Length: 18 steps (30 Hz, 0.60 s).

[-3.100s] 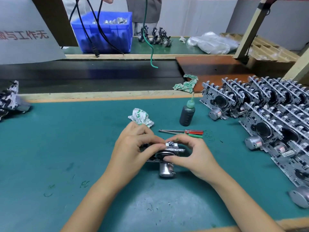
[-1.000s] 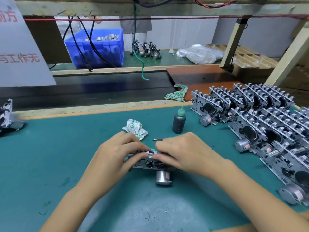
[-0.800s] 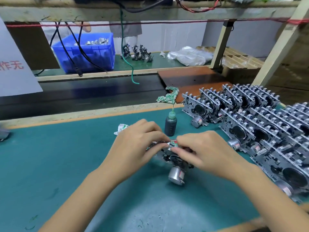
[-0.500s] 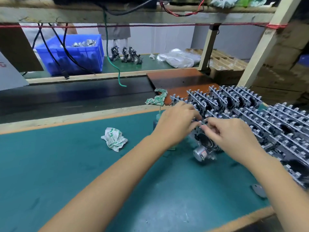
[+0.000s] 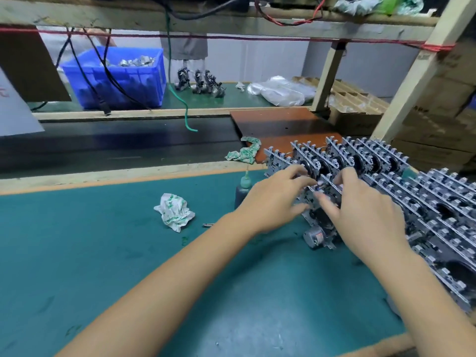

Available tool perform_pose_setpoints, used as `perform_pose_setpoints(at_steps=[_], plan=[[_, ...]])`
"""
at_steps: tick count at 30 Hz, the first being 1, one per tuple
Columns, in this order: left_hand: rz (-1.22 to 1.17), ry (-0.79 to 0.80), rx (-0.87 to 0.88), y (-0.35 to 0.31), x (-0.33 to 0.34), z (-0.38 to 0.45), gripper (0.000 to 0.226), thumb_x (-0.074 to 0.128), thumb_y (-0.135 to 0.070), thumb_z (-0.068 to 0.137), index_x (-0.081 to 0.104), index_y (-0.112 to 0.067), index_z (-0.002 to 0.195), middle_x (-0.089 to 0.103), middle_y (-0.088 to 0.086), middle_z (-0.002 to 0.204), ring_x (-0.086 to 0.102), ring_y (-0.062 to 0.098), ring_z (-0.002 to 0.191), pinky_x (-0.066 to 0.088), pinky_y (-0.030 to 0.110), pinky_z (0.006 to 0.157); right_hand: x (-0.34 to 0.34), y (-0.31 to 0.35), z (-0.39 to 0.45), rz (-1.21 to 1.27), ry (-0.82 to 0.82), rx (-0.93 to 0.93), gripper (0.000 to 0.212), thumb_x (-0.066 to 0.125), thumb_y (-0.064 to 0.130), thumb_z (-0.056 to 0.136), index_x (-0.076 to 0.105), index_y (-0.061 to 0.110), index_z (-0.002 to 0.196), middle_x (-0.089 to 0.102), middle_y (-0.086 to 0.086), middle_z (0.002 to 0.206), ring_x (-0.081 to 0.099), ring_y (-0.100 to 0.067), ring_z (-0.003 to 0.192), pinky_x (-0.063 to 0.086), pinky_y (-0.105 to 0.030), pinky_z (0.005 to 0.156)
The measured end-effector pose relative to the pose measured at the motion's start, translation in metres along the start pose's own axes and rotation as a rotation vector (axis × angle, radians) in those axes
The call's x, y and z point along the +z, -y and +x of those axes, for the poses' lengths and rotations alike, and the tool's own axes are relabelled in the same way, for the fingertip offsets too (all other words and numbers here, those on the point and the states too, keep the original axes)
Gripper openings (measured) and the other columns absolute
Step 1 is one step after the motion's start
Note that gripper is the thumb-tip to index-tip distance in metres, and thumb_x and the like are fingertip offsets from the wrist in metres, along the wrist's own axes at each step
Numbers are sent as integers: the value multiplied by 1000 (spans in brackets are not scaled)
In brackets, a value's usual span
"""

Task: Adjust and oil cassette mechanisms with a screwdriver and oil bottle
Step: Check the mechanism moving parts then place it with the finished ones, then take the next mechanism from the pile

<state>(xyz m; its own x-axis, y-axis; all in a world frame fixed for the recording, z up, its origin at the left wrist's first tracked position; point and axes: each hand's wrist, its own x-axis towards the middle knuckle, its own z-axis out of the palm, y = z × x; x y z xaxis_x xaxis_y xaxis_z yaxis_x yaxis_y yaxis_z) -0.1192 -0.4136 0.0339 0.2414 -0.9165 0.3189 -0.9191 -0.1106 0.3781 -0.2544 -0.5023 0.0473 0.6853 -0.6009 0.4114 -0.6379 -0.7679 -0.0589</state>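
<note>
A cassette mechanism [image 5: 320, 222] stands on edge on the green mat [image 5: 103, 253], its round motor lowest, held between the left hand [image 5: 275, 204] and right hand [image 5: 365, 215], whose fingers pinch its top edge. Rows of finished mechanisms [image 5: 412, 191] crowd just beyond and right of the right hand. The left hand partly hides the oil bottle [image 5: 243, 188]; a screwdriver tip [image 5: 208, 224] and crumpled paper [image 5: 175, 211] lie further left.

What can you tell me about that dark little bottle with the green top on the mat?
The dark grey plastic oil bottle stands upright on the teal mat, capped by a pale green cone nozzle. The left hand hides its right side; whether they touch is unclear. A crumpled paper wad lies to its left.
</note>
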Motion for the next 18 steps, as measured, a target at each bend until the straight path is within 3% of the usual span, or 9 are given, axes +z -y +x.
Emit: perform_pose_setpoints(at_steps=[2, 5, 9, 14, 16, 18], plan=[[-91, -97, -54, 7, -14, -31, 37, 61, -28, 89, 56, -25, 126, 51, -7, 127, 48, 12, 114, 46, 34, 85, -12, 24, -6, 151, -7, -96, 36, 38, 58, 85, 42, 24, 97, 57, 5, 72, 52, -27, 61, 27, -32, 52], [-150, -141, -214, 31, -32, -94, 27, 61, -28, 89, 62, -26, 116, 60, -11, 112, 52, 7, 102, 44, 28, 85, -12, 79, -21, 302, 164, -269, 29, 33, 60, 82, 36, 33, 93, 55, 11, 67, 61, -23, 71, 35, -33, 56], [-144, -136, -523, 78, -61, -188, 21, 63, -24, 87, 65, -34, 106, 65, -18, 104, 55, -3, 88, 43, 18, 80, 18, 168, -37, 318, 327, -582, 29, 34, 59, 92, 33, 33, 103, 61, 9, 87, 62, -19, 85, 34, -33, 62], [4, -237, -814, 114, -115, -288, 35, 67, -19, 85, 53, -52, 82, 66, -22, 89, 58, -4, 78, 47, 23, 75, 37, 295, -52, 505, 405, -903, 27, 43, 42, 95, 44, 21, 112, 61, 2, 106, 58, -25, 99, 38, -35, 70], [113, -274, -934, 120, -137, -322, 30, 67, -19, 84, 56, -46, 83, 66, -20, 89, 60, 1, 81, 48, 30, 76, 37, 343, -61, 569, 432, -1000, 27, 47, 37, 95, 47, 18, 114, 60, -2, 111, 56, -25, 104, 40, -36, 74], [338, -312, -1005, 125, -158, -353, 19, 72, -14, 79, 67, -27, 93, 67, -3, 93, 63, 21, 90, 49, 37, 79, 34, 388, -73, 612, 450, -1101, 28, 50, 31, 95, 49, 16, 118, 57, -5, 115, 53, -26, 108, 42, -38, 78]])
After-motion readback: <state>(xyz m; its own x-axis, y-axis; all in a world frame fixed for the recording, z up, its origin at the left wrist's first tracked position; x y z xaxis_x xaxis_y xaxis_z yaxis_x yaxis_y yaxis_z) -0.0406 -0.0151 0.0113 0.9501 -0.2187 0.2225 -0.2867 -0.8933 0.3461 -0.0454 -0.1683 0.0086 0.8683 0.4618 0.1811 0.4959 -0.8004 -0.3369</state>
